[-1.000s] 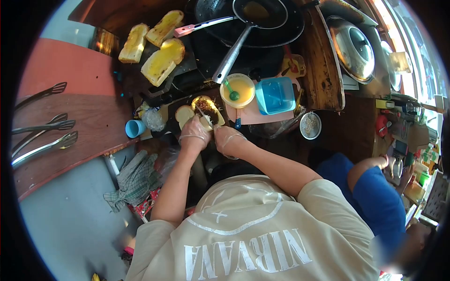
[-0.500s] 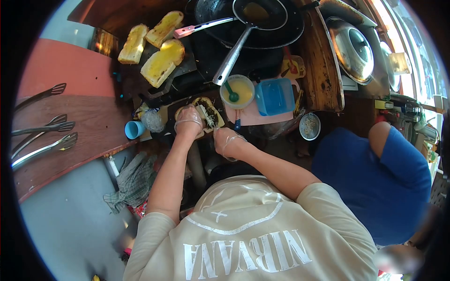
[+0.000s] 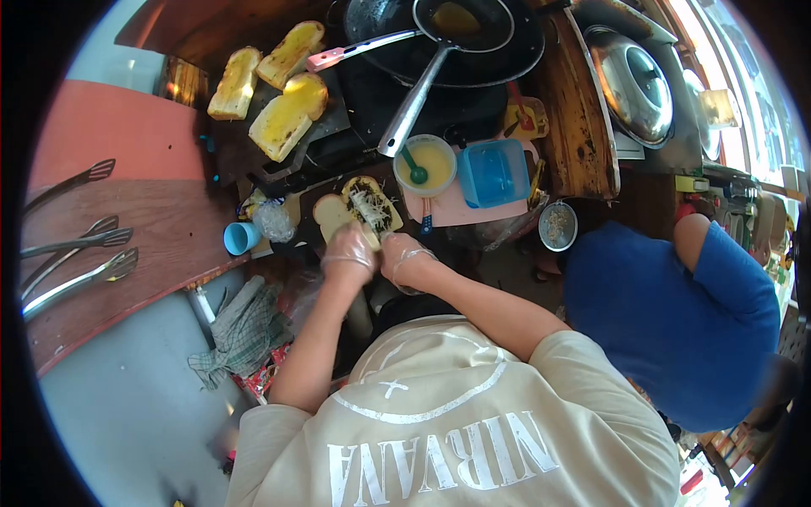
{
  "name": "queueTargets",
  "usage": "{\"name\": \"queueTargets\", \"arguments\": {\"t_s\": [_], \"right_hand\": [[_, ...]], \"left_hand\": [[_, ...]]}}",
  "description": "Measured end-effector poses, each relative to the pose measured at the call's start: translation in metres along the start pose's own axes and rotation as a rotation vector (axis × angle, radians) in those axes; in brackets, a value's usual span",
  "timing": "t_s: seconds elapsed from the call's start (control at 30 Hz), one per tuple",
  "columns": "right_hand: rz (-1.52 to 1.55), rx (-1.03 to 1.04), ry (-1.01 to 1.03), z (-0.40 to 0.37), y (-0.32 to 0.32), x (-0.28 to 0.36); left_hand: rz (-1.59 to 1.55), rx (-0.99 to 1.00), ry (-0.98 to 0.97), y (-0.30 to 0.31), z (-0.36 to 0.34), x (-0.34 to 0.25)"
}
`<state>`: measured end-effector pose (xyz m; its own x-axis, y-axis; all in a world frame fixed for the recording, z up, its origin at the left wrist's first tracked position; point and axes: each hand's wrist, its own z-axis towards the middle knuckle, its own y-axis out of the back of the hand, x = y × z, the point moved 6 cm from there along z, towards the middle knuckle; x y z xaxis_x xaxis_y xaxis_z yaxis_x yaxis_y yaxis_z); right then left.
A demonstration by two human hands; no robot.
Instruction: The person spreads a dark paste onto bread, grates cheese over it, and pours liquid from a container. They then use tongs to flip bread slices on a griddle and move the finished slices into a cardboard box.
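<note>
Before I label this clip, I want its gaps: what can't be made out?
- Left hand: head view; motion blur hides its grip.
- Right hand: head view; fingers too small to tell.
- Wok: cut off by the head view's top edge.
- Metal lid: head view; it hides whatever is beneath.
- Metal bowl: head view; contents too small to identify.

"NIRVANA" [image 3: 443, 456], big white caps w/ serifs, on the beige T-shirt [image 3: 583, 406] of the person wearing the cam, bottom ctr of frame. Word is upside down in the pic, running R to L, slightly tilted. Just above it in frame, same shirt: white X-shaped mark [image 3: 391, 389] + curved white outline [image 3: 422, 420]. Red pkt [image 3: 263, 380], lower L: print too small to read.
</note>
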<state>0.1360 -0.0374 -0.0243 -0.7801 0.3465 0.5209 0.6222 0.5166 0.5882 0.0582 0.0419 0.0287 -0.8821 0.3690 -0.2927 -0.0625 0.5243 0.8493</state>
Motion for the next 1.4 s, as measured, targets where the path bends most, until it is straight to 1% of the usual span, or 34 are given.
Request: {"name": "queueTargets", "arguments": {"t_s": [0.03, 0.07, 0.1, 0.17, 0.3, 0.33, 0.37, 0.43, 0.47, 0.53, 0.57, 0.63, 0.7, 0.73, 0.8, 0.83, 0.9, 0.93, 0.97, 1.0, 1.03, 1.1, 1.13, 1.23, 1.27, 1.3, 1.37, 1.4], "right_hand": [[0.076, -0.003, -0.016, -0.008, 0.01, 0.005], [0.15, -0.008, -0.031, -0.011, 0.017, 0.007], [0.152, -0.014, -0.035, -0.01, 0.016, 0.007], [0.04, 0.031, 0.025, -0.007, 0.014, 0.012], [0.003, 0.049, 0.046, -0.007, 0.022, 0.016], [0.0, 0.047, 0.072, -0.005, 0.021, 0.016], [-0.005, 0.04, 0.091, -0.007, 0.026, 0.017], [-0.006, 0.025, 0.05, -0.01, 0.031, 0.016], [-0.035, 0.029, 0.071, -0.013, 0.035, 0.019], [-0.046, 0.025, 0.083, -0.014, 0.035, 0.021], [-0.027, 0.017, 0.075, -0.013, 0.032, 0.02], [-0.141, 0.015, 0.15, -0.007, 0.018, 0.02], [-0.037, 0.015, 0.074, -0.01, 0.026, 0.017], [-0.024, -0.024, 0.057, -0.013, 0.029, 0.017], [0.008, -0.062, 0.034, -0.021, 0.035, 0.021], [-0.023, -0.058, 0.074, -0.024, 0.036, 0.023], [-0.006, -0.084, 0.094, -0.011, 0.016, 0.015], [-0.012, -0.098, 0.081, -0.006, 0.009, 0.012], [-0.052, -0.07, 0.105, -0.002, 0.003, 0.012], [-0.092, -0.039, 0.13, 0.002, -0.004, 0.011], [-0.096, -0.048, 0.122, 0.004, -0.004, 0.009], [-0.148, -0.049, 0.211, 0.005, -0.008, 0.01], [-0.163, -0.062, 0.243, 0.018, -0.022, 0.005], [-0.12, -0.058, 0.159, 0.008, -0.007, 0.006], [-0.021, -0.077, 0.087, 0.009, -0.006, 0.001], [-0.02, -0.09, 0.069, 0.01, -0.005, -0.002], [-0.212, -0.036, 0.183, 0.005, -0.004, 0.004], [-0.001, -0.108, 0.119, 0.0, 0.003, -0.001]], "left_hand": [[-0.029, -0.09, -0.092, -0.012, -0.004, 0.0], [0.001, -0.092, -0.03, -0.016, 0.002, 0.007], [0.003, -0.093, -0.037, -0.019, 0.008, 0.01], [0.007, -0.104, 0.008, -0.005, 0.015, 0.004], [0.06, -0.088, 0.025, 0.006, 0.031, 0.007], [0.079, -0.06, 0.043, -0.001, 0.04, 0.014], [0.082, -0.001, 0.057, 0.006, 0.04, 0.009], [0.104, -0.129, -0.02, 0.003, 0.049, 0.014], [0.092, -0.139, -0.048, 0.007, 0.05, 0.007], [0.08, -0.129, 0.023, 0.014, 0.051, 0.004], [0.072, -0.14, 0.003, 0.016, 0.053, 0.002], [0.035, -0.099, 0.08, 0.013, 0.06, 0.009], [0.066, -0.123, 0.023, 0.004, 0.065, 0.018], [0.103, -0.142, -0.011, 0.001, 0.069, 0.019], [0.087, -0.099, 0.017, 0.006, 0.068, 0.015], [0.107, -0.131, 0.002, 0.003, 0.069, 0.02], [0.12, -0.17, -0.033, 0.0, 0.072, 0.034], [0.106, -0.22, -0.031, 0.004, 0.072, 0.04], [0.092, -0.271, -0.027, 0.008, 0.07, 0.041], [0.086, -0.276, -0.04, 0.01, 0.069, 0.042], [0.111, -0.273, -0.023, 0.014, 0.066, 0.043], [0.134, -0.269, -0.016, 0.017, 0.059, 0.048], [0.097, -0.247, 0.017, 0.015, 0.057, 0.055], [0.017, -0.191, 0.066, 0.02, 0.037, 0.066], [-0.022, -0.157, 0.096, 0.019, 0.03, 0.069], [-0.025, -0.155, 0.073, 0.018, 0.028, 0.074], [-0.193, -0.128, 0.118, 0.01, 0.022, 0.098], [-0.189, -0.129, 0.113, 0.001, 0.027, 0.118]]}}
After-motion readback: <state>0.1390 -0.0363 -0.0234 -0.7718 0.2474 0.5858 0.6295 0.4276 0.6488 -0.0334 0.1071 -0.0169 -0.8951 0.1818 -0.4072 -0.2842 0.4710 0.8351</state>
